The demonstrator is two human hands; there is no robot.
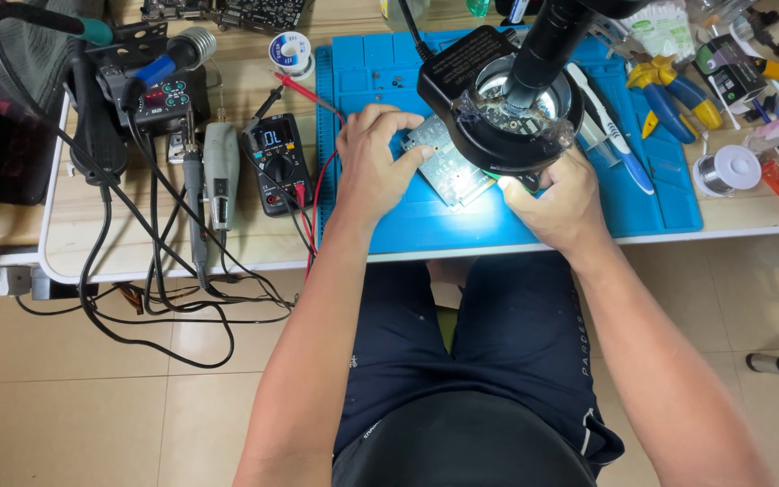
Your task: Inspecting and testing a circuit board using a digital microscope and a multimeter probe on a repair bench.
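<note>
I see circuit board flat on blue work mat, under black ring-light magnifier. Left hand curled over board's left edge, fingers pressing it down. Right hand at board's right side below lamp; grip hidden, cannot tell. Board positioned and lit; soldering iron and 1 multimeter lie untouched, well apart.

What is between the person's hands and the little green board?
Nothing visible. The left hand rests right on the circuit board, and the right hand is at its other edge. The microscope ring light hangs above it, covering part from view.
</note>
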